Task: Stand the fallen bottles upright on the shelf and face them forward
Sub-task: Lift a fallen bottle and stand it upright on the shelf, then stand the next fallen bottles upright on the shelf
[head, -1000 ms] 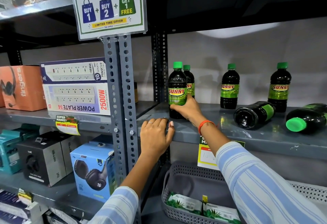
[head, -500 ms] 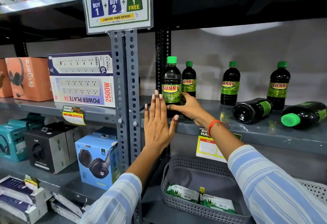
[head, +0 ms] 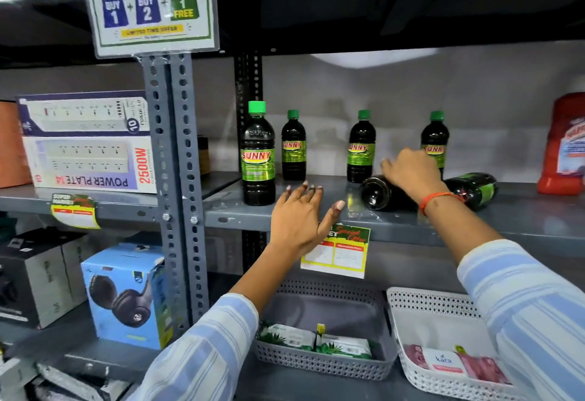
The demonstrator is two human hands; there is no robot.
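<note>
Dark "SUNNY" bottles with green caps stand on the grey shelf [head: 240, 215]: one at the front left [head: 258, 154] with its label facing me, three at the back [head: 293, 147] [head: 361, 147] [head: 434, 135]. A fallen bottle [head: 376, 193] lies with its base toward me. A second fallen bottle [head: 474, 187] lies behind my wrist. My right hand [head: 411, 174] hovers over or rests on the first fallen bottle, fingers spread, not closed around it. Just right of the front bottle, my left hand [head: 297, 214] is open at the shelf edge, holding nothing.
A perforated grey post [head: 172, 179] borders the shelf on the left, with a promo sign [head: 148, 5] above. A red bottle [head: 563, 147] stands far right. Price tag [head: 335, 252] hangs from the edge. Grey basket [head: 323, 366] and white basket [head: 443, 388] sit below.
My right hand let go of the front upright bottle and moved right onto the fallen bottle. My left hand shifted from beside that bottle to the shelf edge. The view swung right.
</note>
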